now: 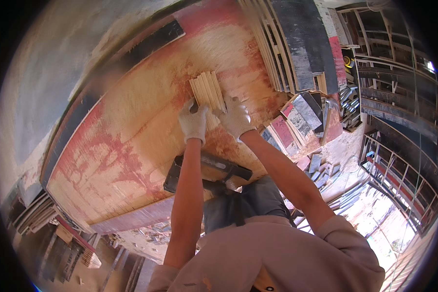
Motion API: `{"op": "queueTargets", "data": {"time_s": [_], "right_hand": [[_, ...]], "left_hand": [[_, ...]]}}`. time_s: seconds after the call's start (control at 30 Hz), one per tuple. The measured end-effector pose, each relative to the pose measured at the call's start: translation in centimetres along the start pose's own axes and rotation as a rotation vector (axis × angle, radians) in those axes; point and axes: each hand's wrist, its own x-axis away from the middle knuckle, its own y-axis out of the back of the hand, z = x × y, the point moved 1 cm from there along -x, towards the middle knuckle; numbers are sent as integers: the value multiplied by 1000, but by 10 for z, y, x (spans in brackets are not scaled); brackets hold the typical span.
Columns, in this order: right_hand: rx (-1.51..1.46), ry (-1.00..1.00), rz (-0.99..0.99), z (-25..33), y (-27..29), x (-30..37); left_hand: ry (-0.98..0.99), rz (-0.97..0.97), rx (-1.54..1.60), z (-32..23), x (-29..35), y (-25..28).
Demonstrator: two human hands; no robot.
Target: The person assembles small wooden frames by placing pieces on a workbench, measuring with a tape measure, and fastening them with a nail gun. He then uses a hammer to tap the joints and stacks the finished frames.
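I'm watching the left hand and right hand holding the strips between them on the tabletop, their long axis running away, slanting far-left.

Below the wood strips, I can't make out what the black object is; the left forearm partly hides it.

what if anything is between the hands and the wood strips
Nothing visible beyond the gloves: the left hand and right hand are right at the sides of the strips. The black object lies nearer the body, out of the way.
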Motion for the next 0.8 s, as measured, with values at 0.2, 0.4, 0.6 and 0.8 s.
{"op": "queueTargets", "data": {"time_s": [0.2, 0.4, 0.6, 0.8], "right_hand": [[14, 137, -1, -31, -4, 0], [-290, 70, -533, -90, 68, 83], [361, 59, -731, -196, 152, 115], [492, 51, -558, -219, 156, 107]], "left_hand": [[1, -180, -799, -54, -10, -47], [-148, -333, -727, -92, -75, -76], [-196, -272, -880, -176, -116, -118], [-162, -27, -422, -148, -99, -80]]}}
